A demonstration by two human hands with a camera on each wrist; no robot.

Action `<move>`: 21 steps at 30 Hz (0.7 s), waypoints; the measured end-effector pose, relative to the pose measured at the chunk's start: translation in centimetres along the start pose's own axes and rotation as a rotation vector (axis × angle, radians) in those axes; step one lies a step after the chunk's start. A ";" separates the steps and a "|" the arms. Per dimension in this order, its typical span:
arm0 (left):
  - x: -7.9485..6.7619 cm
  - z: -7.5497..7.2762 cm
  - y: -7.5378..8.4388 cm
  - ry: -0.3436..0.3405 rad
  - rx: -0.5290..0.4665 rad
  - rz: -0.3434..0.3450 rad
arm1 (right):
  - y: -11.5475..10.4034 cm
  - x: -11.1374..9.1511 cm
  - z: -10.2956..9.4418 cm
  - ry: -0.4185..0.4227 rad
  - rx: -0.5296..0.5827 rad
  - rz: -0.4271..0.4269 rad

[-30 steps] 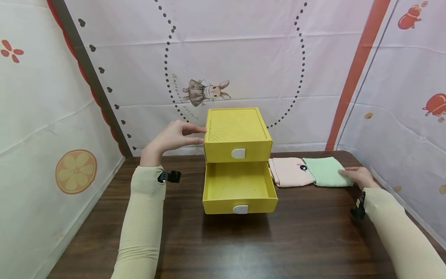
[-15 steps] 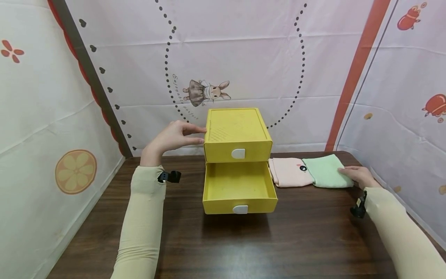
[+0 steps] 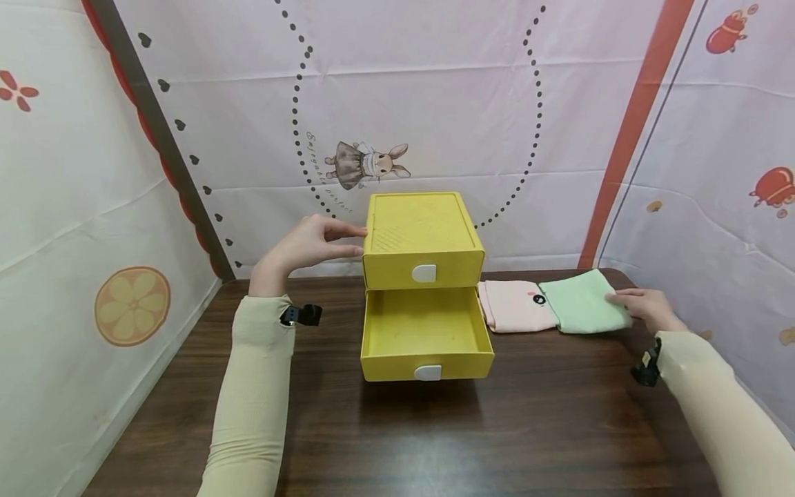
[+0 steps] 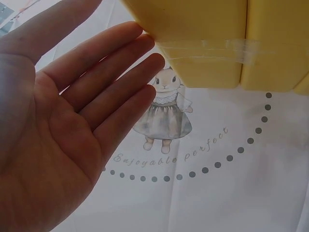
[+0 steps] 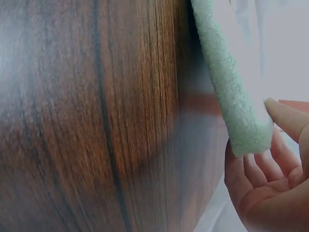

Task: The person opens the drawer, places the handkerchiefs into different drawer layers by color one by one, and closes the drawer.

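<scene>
My left hand (image 3: 306,243) touches the left side of a yellow two-drawer box (image 3: 424,224) with straight fingertips. In the left wrist view, the fingers (image 4: 113,72) lie extended against the yellow wall. The box's lower drawer (image 3: 428,366) is pulled out and holds nothing; the upper one is closed. To the right, my right hand (image 3: 649,308) pinches the right edge of a folded green towel (image 3: 580,304). The right wrist view has the thumb on one face of the towel (image 5: 241,116) and fingers on the other, its edge raised off the table.
A folded pink towel (image 3: 518,307) with a printed eye lies between the box and the green towel. The dark wooden table (image 3: 428,449) runs up to printed cloth walls (image 3: 248,138) at the back and both sides.
My right hand has lifted the near right edge of the green towel slightly and shifted a little right. The left hand and the box stay put.
</scene>
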State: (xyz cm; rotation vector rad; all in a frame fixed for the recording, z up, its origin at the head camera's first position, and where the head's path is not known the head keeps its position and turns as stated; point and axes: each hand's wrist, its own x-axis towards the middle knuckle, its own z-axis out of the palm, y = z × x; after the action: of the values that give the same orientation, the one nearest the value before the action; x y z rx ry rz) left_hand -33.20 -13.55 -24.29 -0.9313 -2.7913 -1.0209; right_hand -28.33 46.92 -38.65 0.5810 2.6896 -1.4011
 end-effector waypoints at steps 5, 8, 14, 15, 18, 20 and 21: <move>0.1 0.0 0.0 0.008 0.005 0.011 | 0.2 -0.3 -0.4 0.009 -0.002 -0.025; 0.2 0.0 -0.1 0.004 0.007 0.018 | 0.2 -0.7 -0.6 0.025 -0.005 -0.048; 0.2 0.0 -0.2 0.003 0.002 0.015 | 0.1 -1.1 -0.9 0.090 -0.001 -0.060; 0.2 0.0 -0.1 0.003 0.003 0.013 | 0.1 -1.2 -0.9 0.094 0.008 -0.057; 0.2 0.0 -0.2 -0.001 0.003 0.007 | -0.1 -1.4 -0.9 0.098 0.023 -0.070; 0.1 0.0 -0.2 -0.001 -0.001 0.005 | -0.2 -1.6 -1.0 0.096 0.011 -0.084; 0.1 0.0 -0.2 -0.001 -0.003 0.005 | -0.3 -1.7 -1.0 0.094 0.007 -0.088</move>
State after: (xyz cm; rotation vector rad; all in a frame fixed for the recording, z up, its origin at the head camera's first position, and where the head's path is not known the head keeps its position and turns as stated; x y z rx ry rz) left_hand -33.39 -13.58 -24.38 -0.9386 -2.7872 -1.0244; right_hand -26.75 47.09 -37.45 0.5483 2.8175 -1.4398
